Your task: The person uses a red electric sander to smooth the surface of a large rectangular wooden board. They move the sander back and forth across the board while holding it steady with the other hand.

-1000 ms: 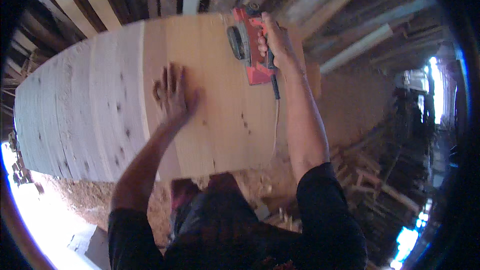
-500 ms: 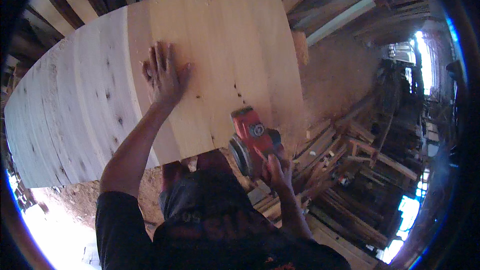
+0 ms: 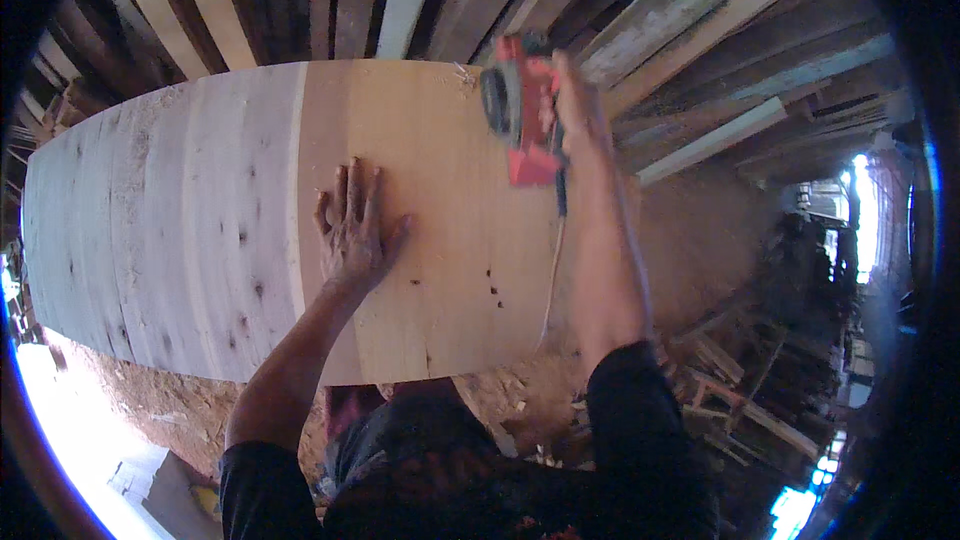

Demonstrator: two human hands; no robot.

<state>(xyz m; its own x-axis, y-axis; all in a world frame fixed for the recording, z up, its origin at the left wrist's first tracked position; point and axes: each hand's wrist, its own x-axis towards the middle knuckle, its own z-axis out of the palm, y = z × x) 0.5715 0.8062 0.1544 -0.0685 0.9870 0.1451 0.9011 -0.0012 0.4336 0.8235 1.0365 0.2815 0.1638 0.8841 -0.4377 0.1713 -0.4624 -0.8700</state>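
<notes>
A wide wooden panel (image 3: 450, 230) made of joined boards lies across in front of me, greyer to the left and yellower to the right. My left hand (image 3: 357, 230) rests flat on its yellower part, fingers spread. At the far right edge of the panel, my right hand (image 3: 570, 100) grips the handle of a red electric hand planer (image 3: 525, 105). A cord (image 3: 556, 280) trails from the planer toward me. Whether its sole touches the wood is hard to see. Small dark holes mark the panel between my arms.
Long boards (image 3: 410, 0) lie stacked beyond the panel's far edge. Wood shavings cover the ground (image 3: 180, 395) on the near side. Scrap timber (image 3: 760, 410) is piled at the right. A pale block-shaped thing (image 3: 155, 485) stands at the lower left.
My right hand has carried the planer from the panel's near edge to its far right edge. My left hand stays flat on the wood. The view has shifted, so the panel appears lower.
</notes>
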